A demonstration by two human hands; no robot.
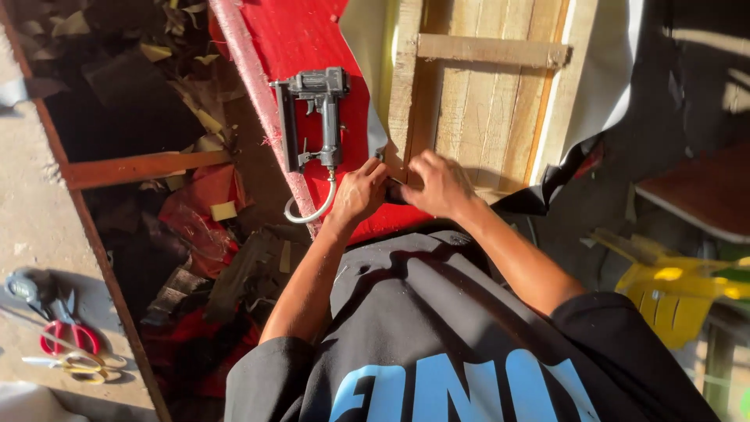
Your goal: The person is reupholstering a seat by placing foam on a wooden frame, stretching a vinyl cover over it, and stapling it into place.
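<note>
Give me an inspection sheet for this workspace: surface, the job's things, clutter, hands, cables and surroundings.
Surface: red sheet material under a wooden frame.
Job's things: grey lining folded at the frame's edge; pneumatic stapler lying on the red sheet.
Clutter: fabric scraps; two pairs of scissors on the ledge.
Hands: left hand and right hand pressed together at the frame's corner.
Cables: air hose curling from the stapler.
Surroundings: yellow plastic chair.

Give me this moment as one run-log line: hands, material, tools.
left hand: pinching fabric edge at wooden frame corner | right hand: pressing same corner | red fabric: under frame | pneumatic stapler: lying on fabric, unheld
</note>
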